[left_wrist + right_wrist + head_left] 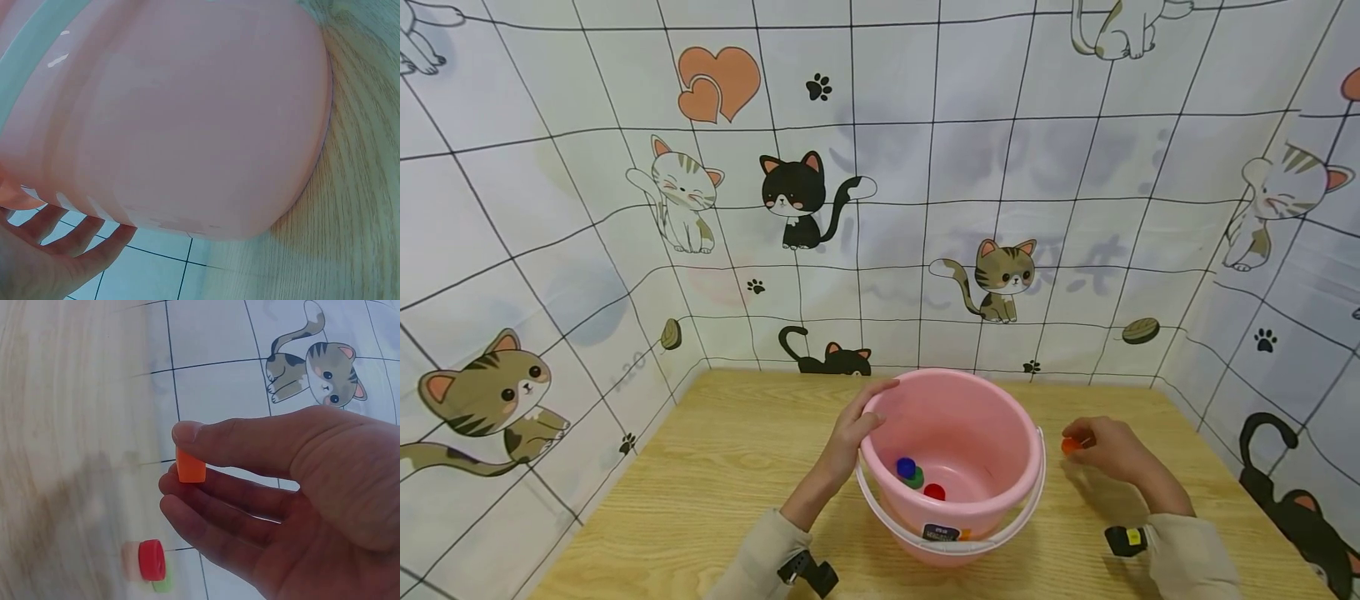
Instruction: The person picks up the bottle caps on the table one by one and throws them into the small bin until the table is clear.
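A pink bucket [955,442] with a pale handle [955,546] hanging down its front stands on the wooden table. My left hand [853,425] grips its rim on the left side; in the left wrist view the fingers [81,240] lie against the bucket's wall [187,125]. Inside the bucket are a blue cap [906,467], a green cap [914,478] and a red cap [935,492]. To the right of the bucket, my right hand [1108,450] pinches an orange cap [191,467] between thumb and fingers, low over the table.
Another red cap [152,559] and a light green cap [162,581] rest on the table beyond the right hand. A tiled cloth wall [887,233] printed with cats encloses the wooden table [737,467] at the back and both sides.
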{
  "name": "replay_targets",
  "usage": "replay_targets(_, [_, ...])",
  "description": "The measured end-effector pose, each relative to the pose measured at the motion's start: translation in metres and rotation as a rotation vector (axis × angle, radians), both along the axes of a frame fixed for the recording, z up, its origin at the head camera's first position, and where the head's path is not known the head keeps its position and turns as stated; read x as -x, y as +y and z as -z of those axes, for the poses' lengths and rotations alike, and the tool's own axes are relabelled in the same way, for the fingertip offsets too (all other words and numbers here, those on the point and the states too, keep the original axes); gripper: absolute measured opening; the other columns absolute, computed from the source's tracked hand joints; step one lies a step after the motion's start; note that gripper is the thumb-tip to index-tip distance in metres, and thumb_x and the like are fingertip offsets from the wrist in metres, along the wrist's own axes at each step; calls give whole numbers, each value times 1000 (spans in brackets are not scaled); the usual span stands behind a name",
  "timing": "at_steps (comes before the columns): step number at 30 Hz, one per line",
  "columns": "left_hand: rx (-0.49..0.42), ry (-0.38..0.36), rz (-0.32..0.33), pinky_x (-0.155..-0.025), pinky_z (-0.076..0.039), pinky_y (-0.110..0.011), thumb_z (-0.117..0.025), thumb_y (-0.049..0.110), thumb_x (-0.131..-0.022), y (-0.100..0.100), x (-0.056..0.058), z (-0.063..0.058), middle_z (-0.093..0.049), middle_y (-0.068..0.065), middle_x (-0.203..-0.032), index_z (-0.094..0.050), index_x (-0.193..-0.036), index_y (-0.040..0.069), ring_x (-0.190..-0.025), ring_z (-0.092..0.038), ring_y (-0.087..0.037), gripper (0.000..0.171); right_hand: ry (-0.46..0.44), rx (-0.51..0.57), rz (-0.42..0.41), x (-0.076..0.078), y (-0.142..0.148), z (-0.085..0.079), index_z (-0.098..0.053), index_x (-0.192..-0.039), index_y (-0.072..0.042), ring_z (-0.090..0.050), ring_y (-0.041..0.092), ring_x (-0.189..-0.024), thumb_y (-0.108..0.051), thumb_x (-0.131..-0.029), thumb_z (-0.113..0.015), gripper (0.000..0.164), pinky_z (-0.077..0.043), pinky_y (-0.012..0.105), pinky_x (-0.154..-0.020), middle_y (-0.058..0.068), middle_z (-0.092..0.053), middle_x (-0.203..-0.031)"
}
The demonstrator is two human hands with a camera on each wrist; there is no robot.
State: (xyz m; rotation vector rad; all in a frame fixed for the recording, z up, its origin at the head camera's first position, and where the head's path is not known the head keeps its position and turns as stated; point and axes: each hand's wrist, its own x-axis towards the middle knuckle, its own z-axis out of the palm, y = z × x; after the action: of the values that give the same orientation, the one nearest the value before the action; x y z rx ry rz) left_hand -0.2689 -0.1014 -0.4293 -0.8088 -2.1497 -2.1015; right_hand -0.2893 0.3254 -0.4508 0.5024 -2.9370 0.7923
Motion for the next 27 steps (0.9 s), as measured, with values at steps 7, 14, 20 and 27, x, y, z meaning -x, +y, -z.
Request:
replay_targets(7, [5,2,-9,-100,-53,-58,-46,22,-96,0,0,0,-49,-18,-154,-50,-152,16,-127,-57,-42,56,8,-1,15,-2,-3,-8,-70,-114,6,-72,30,-91,-11,-88,-77,32,-59,45,-77,15,-75,-101])
replay_targets(14, [4,2,-9,-102,-52,-58,-46,22,-96,0,0,-1,-48,-17,-155,-50,-152,17,-129,-56,-41,56,25,-1,10,-9,-8,-22,-69,-117,8,-72,32,-93,-13,-91,-75,33,-60,41,-74,17,-75,-103])
replay_targets(20, [2,3,-5,-101,-53,-58,-46,22,-97,0,0,-1,-48,-18,-155,-49,-152,15,-128,-56,-42,56,45,-4,13,-13,-10,-30,-70,-118,8,-73,32,-92,-15,-92,-75,35,-60,41,-73,18,-75,-104])
replay_targets(27, [4,2,-5,-101,-53,-57,-45,22,-97,0,-1,0,-48,-19,-154,-49,-152,16,-128,-56,-42,56,70,-2,20,-16,-13,-35,-71,-118,6,-72,31,-92,-15,-91,-75,34,-60,40,-71,15,-76,-102])
